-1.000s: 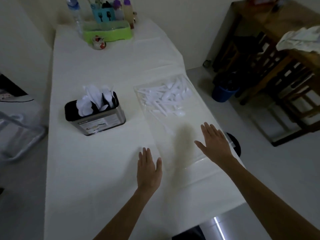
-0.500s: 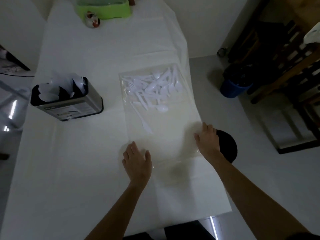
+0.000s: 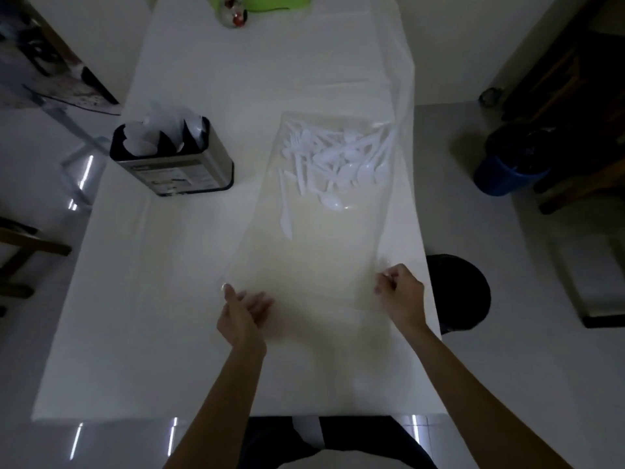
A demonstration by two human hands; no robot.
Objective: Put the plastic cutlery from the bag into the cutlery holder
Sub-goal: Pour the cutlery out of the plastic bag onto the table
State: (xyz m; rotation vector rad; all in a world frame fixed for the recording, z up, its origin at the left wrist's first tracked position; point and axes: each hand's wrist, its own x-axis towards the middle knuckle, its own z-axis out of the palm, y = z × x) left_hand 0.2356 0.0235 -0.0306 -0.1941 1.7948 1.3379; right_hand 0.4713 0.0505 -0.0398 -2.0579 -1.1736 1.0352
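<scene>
Half a second ago both hands lay flatter near the bag's near end; now they have closed in on its two near corners, and the view has tipped further down, so the green tray at the far end is almost cut off by the top edge. At the left of the white table (image 3: pixel 142 333) the cutlery holder (image 3: pixel 176 157), a dark metal box with white pieces already standing in it, sits close to the left edge, with bare cloth between it and the bag. The left hand (image 3: pixel 243 316) rests at the bag's near left corner, fingers (image 3: pixel 230 292) curled and reaching to the corner; whether they actually pinch the plastic cannot be told through the blur. The clear bag (image 3: pixel 321 265) lies flat, running from mid-table toward the person, its right side close along the table's right edge. The plastic cutlery (image 3: pixel 338 160), white spoons, forks and knives, is heaped in the far end of the bag, with one knife (image 3: pixel 285 204) and one spoon (image 3: pixel 333 202) lying loose nearer the middle; the bag's near half holds nothing. The right hand (image 3: pixel 400 296) is drawn into a loose fist at the near right corner, fingertips pressed together on the plastic edge, just inside the table's right edge. Wide open cloth lies in front of the holder and left of the left hand. Beyond the right edge, on the floor, stand a black round stool (image 3: pixel 466 292) and a blue bin (image 3: pixel 507 174).
</scene>
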